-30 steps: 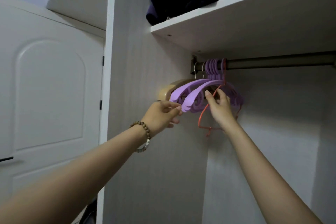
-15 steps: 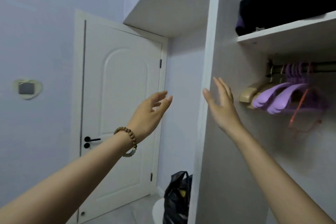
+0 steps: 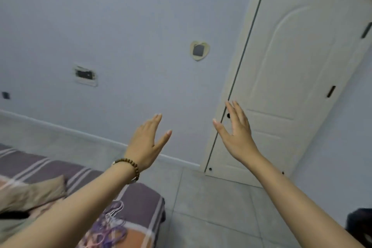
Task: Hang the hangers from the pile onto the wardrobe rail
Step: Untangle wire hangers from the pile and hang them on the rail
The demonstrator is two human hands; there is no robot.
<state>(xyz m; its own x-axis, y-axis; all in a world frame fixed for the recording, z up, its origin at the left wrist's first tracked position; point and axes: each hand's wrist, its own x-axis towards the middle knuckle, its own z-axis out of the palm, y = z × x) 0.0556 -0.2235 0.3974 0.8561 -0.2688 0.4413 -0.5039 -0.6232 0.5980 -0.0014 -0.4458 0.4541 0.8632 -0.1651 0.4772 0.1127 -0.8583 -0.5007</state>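
Observation:
A pile of thin purple, pink and white hangers (image 3: pixel 109 229) lies on the striped bed (image 3: pixel 141 201) at the lower left, partly hidden by my left forearm. My left hand (image 3: pixel 148 143), with a bead bracelet at the wrist, is raised with straight fingers and holds nothing. Level with it to the right, my right hand (image 3: pixel 235 133) is also raised, fingers straight and empty, in front of the door. Both hands are well above the pile. The wardrobe and its rail are out of view.
A white door (image 3: pixel 291 78) stands at the right, tilted in the blurred view. The pale wall (image 3: pixel 120 26) carries a heart-shaped switch plate (image 3: pixel 199 50) and a socket (image 3: pixel 85 75). Grey floor tiles (image 3: pixel 211 207) lie beside the bed. A dark bag (image 3: pixel 360 225) sits at the lower right.
The view has swung left from the wardrobe to the wall, door and bed. Both hands let go of the hangers on the rail and are now open and empty.

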